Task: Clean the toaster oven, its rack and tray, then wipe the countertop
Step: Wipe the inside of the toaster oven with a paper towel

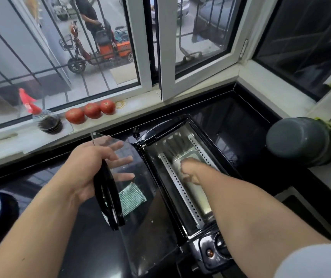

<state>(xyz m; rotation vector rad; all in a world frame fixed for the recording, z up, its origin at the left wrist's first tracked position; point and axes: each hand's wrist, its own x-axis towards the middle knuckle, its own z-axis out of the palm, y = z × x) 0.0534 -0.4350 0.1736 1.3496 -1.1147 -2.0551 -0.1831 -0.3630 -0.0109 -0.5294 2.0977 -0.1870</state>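
Tomatoes (92, 113) line the sill at far left. Nearer me, my left hand (92, 167) grasps the door handle (108, 197), holding the glass door (136, 197) open. The toaster oven (180, 177) sits on the black countertop (240, 127). My right hand (190, 171) is inside; what it grips I cannot tell. I judge interior wiping underway; next comes the far corners.

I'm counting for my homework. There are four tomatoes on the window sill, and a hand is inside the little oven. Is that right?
Not quite. The head view shows three tomatoes on the window sill, not four. The right hand is indeed inside the toaster oven.
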